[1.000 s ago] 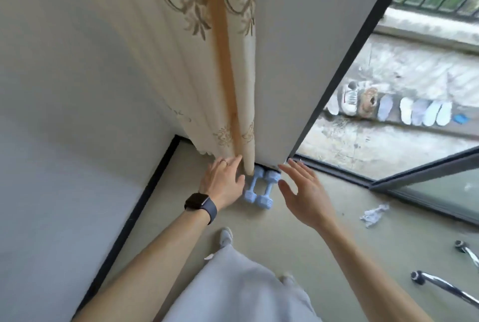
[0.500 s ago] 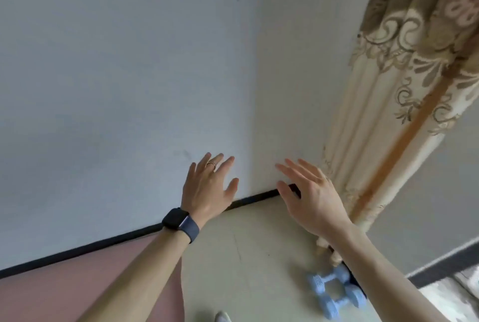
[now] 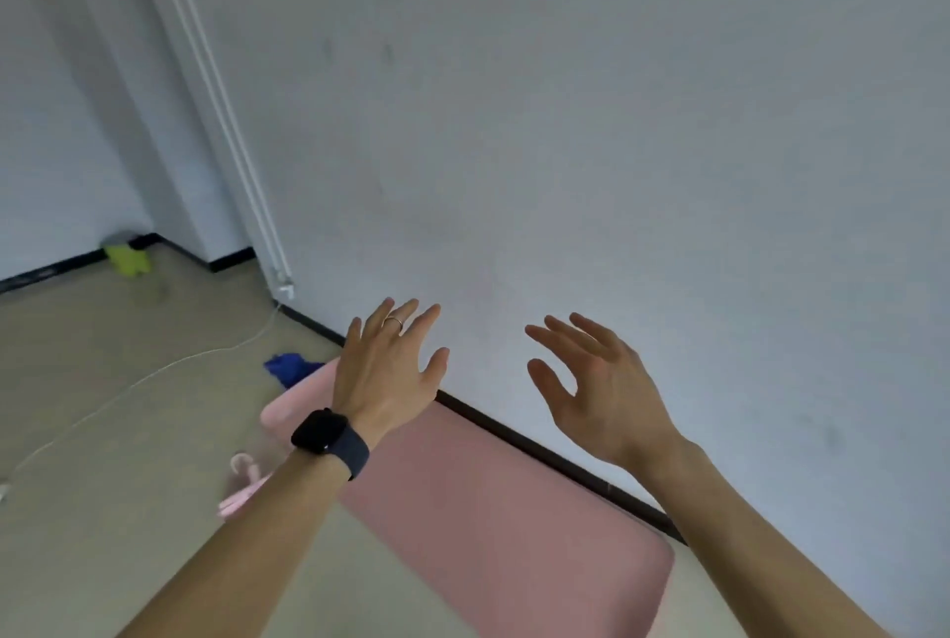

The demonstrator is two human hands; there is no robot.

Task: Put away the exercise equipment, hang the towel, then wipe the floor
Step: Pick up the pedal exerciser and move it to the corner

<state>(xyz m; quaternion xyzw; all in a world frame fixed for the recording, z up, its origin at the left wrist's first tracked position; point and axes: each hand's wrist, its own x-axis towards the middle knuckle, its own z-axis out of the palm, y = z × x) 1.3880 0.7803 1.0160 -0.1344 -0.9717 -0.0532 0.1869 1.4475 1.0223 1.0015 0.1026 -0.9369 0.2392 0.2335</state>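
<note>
A pink exercise mat (image 3: 493, 509) lies flat on the floor along the wall's black skirting. A small pink object (image 3: 241, 486), blurred, lies just left of the mat beside my left forearm. A dark blue cloth (image 3: 288, 367) is crumpled on the floor at the mat's far end. My left hand (image 3: 385, 370), with a ring and a black watch, hovers above the mat's far corner with fingers spread and holds nothing. My right hand (image 3: 591, 385) is raised in front of the wall, fingers relaxed, empty. The blue dumbbells are out of view.
A white cable (image 3: 139, 380) runs across the beige floor from a white wall duct (image 3: 226, 123). A yellow-green object (image 3: 128, 259) sits in the far left corner by the skirting. The grey wall fills the right and top.
The view has swung left from the curtain corner, so the blue dumbbells and curtain have dropped out and the pink mat has come in. Both hands stay raised and empty.
</note>
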